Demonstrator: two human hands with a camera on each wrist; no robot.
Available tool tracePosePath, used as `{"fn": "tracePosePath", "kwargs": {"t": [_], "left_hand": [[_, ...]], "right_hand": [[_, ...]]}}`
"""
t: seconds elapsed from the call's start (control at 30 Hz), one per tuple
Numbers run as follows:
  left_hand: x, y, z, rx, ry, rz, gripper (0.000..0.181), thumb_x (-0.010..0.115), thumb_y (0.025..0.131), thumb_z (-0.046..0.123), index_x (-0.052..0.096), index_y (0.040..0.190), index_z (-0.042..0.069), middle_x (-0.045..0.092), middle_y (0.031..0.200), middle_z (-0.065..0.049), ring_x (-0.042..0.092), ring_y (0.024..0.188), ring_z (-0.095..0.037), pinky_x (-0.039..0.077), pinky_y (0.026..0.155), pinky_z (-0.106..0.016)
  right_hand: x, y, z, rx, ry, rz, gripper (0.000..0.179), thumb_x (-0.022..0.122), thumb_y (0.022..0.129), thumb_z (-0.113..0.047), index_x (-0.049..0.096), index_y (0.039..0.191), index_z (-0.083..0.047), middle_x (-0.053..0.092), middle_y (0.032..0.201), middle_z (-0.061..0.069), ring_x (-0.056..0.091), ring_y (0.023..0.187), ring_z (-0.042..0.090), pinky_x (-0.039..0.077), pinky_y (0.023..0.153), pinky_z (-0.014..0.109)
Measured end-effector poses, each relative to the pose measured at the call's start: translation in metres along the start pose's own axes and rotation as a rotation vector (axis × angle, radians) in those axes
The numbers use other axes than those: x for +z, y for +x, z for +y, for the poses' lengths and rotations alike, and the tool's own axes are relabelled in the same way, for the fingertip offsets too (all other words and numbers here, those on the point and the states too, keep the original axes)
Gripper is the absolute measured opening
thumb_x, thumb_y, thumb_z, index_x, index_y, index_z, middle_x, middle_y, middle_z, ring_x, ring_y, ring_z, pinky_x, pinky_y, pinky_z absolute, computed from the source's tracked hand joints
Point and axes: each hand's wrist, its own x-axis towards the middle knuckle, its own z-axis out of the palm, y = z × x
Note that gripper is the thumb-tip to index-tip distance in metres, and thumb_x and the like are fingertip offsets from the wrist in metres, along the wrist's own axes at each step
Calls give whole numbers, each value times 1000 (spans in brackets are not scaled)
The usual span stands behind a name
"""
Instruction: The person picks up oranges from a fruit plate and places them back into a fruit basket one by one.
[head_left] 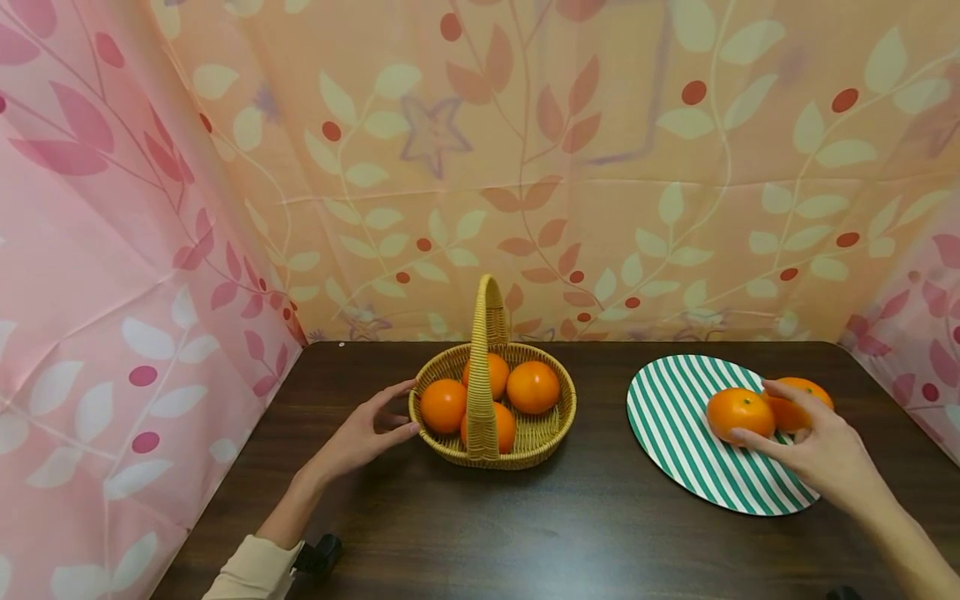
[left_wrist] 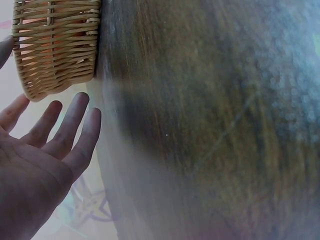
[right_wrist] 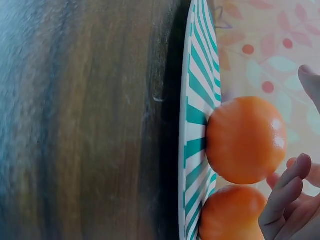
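One pink, leaf-patterned curtain [head_left: 105, 308] hangs at the far left, beside a dark wood-grain table [head_left: 480, 525]. A bare left hand [head_left: 362, 437] reaches from a cream sleeve [head_left: 251, 571], fingers loosely spread and holding nothing, its fingertips at the left side of a wicker basket [head_left: 558, 429]; whether they touch it, I cannot tell. The basket, left of the table's middle, has a tall arched handle [head_left: 481, 367] and contains four oranges [head_left: 533, 387]. Behind the table hangs a peach curtain [head_left: 615, 167] with leaves and red dots. To the right lies a green-and-white striped plate [head_left: 678, 417] bearing two more oranges: a nearer one [head_left: 738, 414] and another [head_left: 816, 390] just beside it. A bare right hand [head_left: 832, 454] comes from the lower right, thumb and fingers well parted around the nearer orange without a grip; contact is unclear.
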Motion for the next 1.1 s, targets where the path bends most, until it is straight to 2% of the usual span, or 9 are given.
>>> {"fn": "tracePosePath", "kwargs": {"t": [0.07, 0.17, 0.33, 0.47, 0.57, 0.7, 1.03, 1.1], "left_hand": [[0, 0, 0, 2, 2, -1, 70, 74, 96, 22, 40, 156, 11, 40, 154, -17, 66, 110, -35, 58, 84, -35], [0, 0, 0, 4, 18, 0, 70, 74, 96, 24, 40, 156, 11, 40, 155, -17, 66, 110, -34, 58, 85, -35], [-1, 0, 0, 5, 38, 3, 69, 75, 96, 25, 41, 155, 11, 41, 155, -17, 66, 110, -33, 58, 85, -34], [-1, 1, 0, 5, 29, 0, 70, 74, 96, 24, 41, 155, 10, 40, 155, -17, 66, 110, -34, 58, 84, -33], [-1, 1, 1, 4, 24, -3, 70, 74, 96, 24, 40, 155, 10, 40, 155, -18, 66, 110, -35, 58, 84, -33], [-1, 1, 1, 7, 29, -1, 70, 75, 96, 24, 40, 155, 10, 40, 154, -19, 66, 110, -35, 58, 84, -33], [-1, 2, -1, 14, 27, -1, 70, 75, 95, 23, 40, 155, 10, 41, 154, -18, 66, 110, -34, 58, 83, -32], [-1, 2, 0, 12, 25, -1, 70, 75, 95, 23, 41, 155, 10, 40, 154, -18, 66, 110, -34, 58, 83, -32]], "right_hand": [[1, 1, 0, 9, 0, -14, 83, 85, 84, -40, 48, 147, -1, 51, 136, 31, 50, 81, 32, 38, 63, 37], [3, 2, 0, 26, 5, -37, 87, 84, 84, -42, 45, 149, 1, 48, 135, 35, 50, 92, 46, 43, 69, 52], [6, 4, -2, 50, -6, -74, 91, 82, 85, -46, 42, 148, 5, 45, 133, 38, 48, 99, 55, 42, 73, 69], [8, 5, -1, 41, -26, -68, 88, 83, 84, -46, 46, 143, 7, 47, 129, 39, 51, 95, 54, 44, 71, 66], [9, 7, 0, 17, -42, -31, 82, 85, 83, -44, 51, 137, 7, 53, 122, 36, 53, 83, 44, 44, 65, 52], [10, 8, 0, -3, -48, 4, 77, 86, 82, -42, 55, 133, 6, 58, 110, 30, 48, 71, 30, 35, 59, 37], [10, 8, -1, 12, -32, 8, 77, 86, 82, -41, 55, 135, 5, 59, 97, 22, 45, 68, 25, 33, 58, 34], [9, 8, -3, 12, -20, 10, 78, 86, 82, -42, 55, 136, 5, 60, 99, 23, 47, 70, 27, 35, 58, 34]]}}
